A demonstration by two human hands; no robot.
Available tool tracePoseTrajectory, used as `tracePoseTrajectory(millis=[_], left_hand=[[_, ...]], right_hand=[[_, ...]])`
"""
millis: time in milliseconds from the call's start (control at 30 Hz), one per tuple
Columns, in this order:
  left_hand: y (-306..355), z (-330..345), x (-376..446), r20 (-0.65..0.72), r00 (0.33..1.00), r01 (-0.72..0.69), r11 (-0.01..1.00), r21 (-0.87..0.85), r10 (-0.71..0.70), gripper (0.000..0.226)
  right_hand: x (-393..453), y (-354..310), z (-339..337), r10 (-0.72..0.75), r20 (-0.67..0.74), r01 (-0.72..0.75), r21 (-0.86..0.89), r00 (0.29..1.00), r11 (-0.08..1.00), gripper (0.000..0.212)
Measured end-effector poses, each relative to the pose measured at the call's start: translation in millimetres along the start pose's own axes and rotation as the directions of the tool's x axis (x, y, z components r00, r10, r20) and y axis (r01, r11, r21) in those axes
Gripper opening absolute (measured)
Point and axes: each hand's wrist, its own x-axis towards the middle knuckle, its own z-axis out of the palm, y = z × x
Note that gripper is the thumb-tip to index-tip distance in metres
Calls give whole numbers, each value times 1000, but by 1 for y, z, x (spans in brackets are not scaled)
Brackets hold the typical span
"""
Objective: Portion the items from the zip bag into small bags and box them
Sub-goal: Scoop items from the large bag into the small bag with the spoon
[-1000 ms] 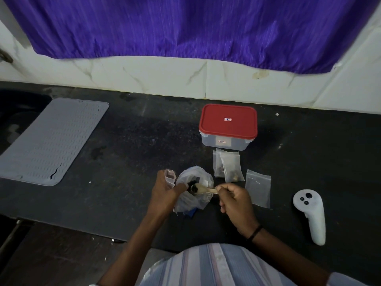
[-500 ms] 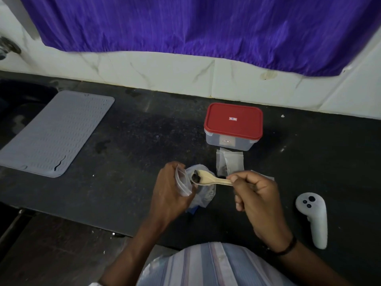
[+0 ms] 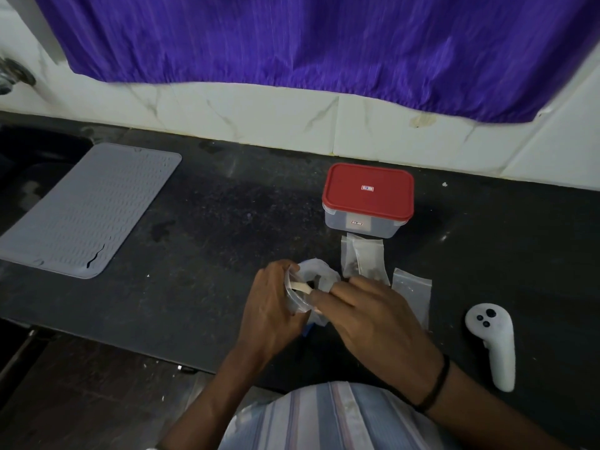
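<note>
Holding a small clear bag [image 3: 293, 292] open above the dark counter [image 3: 201, 241], the left hand [image 3: 271, 308] has its fingers closed on the bag's mouth. The right hand [image 3: 370, 315] pinches a pale wooden spoon [image 3: 302, 287] by the handle, and the spoon's bowl end is inside that small bag. Just behind the two hands, the crumpled zip bag [image 3: 319, 276] stands on the counter with dark contents showing at its opening. Two filled small bags [image 3: 365, 258] lie overlapping between the hands and the box [image 3: 368, 199], whose red lid is on. An empty small bag [image 3: 412, 287] lies flat just right of them, partly under the right hand. Farther right lies a white controller [image 3: 493, 342], and a grey ribbed mat [image 3: 84, 209] lies well apart at the left.
</note>
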Motion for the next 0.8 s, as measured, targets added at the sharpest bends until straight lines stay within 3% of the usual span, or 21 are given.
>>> tracePoseTrajectory(millis=[100,200,300,400,500,667,800], left_hand=[[-4,0,1,-4,998,63,997,-31,-64,42],[-6,-1,3,-56,989,135,990,-50,-137,36],[-6,1,6,-118,963,236,969,-67,-243,35],[-16,7,9,-160,922,355,935,-10,-352,42],[-19,14,10,-209,881,449,889,89,-424,55],[-8,21,6,-295,899,385,905,183,-323,56],[-9,25,5,-247,872,455,886,94,-422,60]], right_hand=[[-4,6,1,-3,-90,2,-9,996,1000,26],[-13,16,6,229,-203,-189,197,952,962,24],[-24,26,17,440,-142,-377,328,886,866,24],[-34,27,42,418,-21,-405,203,908,891,27],[-38,25,67,327,-5,-325,104,945,940,25],[-25,23,81,252,-78,-244,100,965,965,16],[-15,21,82,278,-65,-272,83,958,959,19]])
